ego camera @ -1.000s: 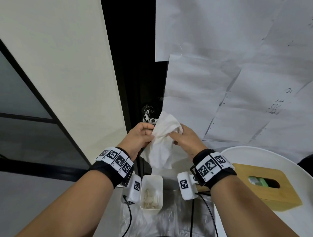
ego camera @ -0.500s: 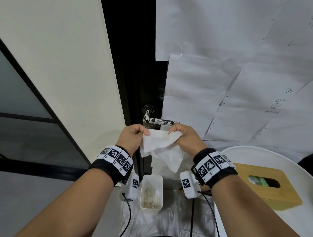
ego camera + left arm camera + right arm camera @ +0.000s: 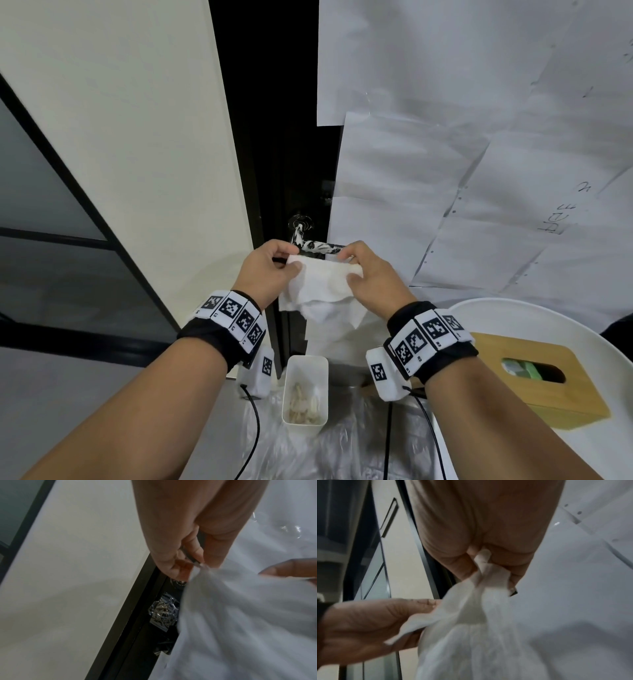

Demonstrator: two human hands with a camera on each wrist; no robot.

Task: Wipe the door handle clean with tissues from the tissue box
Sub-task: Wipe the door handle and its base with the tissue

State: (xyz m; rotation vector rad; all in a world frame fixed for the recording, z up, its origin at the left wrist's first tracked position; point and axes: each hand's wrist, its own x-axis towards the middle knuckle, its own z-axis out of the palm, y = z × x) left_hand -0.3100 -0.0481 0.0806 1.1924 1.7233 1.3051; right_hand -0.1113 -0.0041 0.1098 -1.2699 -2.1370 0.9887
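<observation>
A white tissue (image 3: 322, 286) is stretched flat between my two hands, just below and in front of the black door handle (image 3: 315, 246), which is streaked with white. My left hand (image 3: 270, 270) pinches the tissue's left top corner; the left wrist view shows the tissue (image 3: 240, 615) hanging from those fingers. My right hand (image 3: 366, 270) pinches the right top corner, and the right wrist view shows the tissue (image 3: 481, 615) bunched between thumb and fingers. The wooden tissue box (image 3: 534, 377) stands at the lower right on a white round table (image 3: 513, 308).
A small white bin (image 3: 305, 390) with crumpled tissues stands on clear plastic sheeting (image 3: 308, 452) below my hands. White paper sheets (image 3: 445, 137) cover the door to the right of the handle. A cream wall panel (image 3: 120, 137) is on the left.
The tissue, bunched against the handle a second ago, has been pulled down off it and spread out between both hands. My hands have moved apart and the handle now shows.
</observation>
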